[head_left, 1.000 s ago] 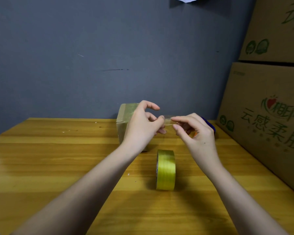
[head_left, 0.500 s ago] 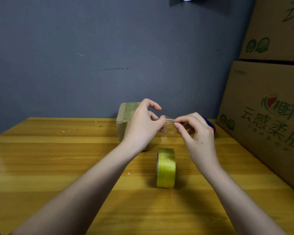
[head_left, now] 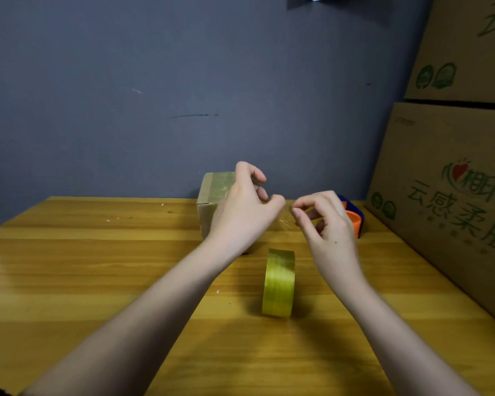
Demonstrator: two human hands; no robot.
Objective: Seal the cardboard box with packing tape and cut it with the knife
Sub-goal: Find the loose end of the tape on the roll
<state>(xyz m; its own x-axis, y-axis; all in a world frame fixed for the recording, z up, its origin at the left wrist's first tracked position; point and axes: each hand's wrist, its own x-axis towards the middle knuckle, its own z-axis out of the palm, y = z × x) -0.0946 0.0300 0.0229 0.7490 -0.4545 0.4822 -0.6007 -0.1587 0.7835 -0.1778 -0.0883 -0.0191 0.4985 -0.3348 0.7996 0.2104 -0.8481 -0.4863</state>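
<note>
At the far middle of the bench (head_left: 97,267), against the grey wall (head_left: 155,81), sits the small cardboard box (head_left: 209,201). Yellowish tape already covers its top and runs down the left part of its near face. Your left hand (head_left: 240,212) is raised in front of the box and hides its right half.

Just right of the box, your left thumb and fingers are pinched together. Your right hand (head_left: 326,221) is up beside it, thumb and forefinger also pinched, tips facing the left hand across a small gap. A thin clear sliver of tape (head_left: 283,221) glints between and just under the two pinches; which grip actually has hold of it, you cannot tell from here. Neither hand touches the bench.

Nearer you than the box, and a little right of it, the tape roll (head_left: 278,282) stands on edge on the bench, yellow-green, well apart from both hands.

Right of the box, mostly behind your right hand, a blue and orange tool (head_left: 355,220) lies on the bench; its form is too hidden to name.

Further right of the box, two large printed cartons (head_left: 455,181) are stacked along the bench's right edge.
</note>
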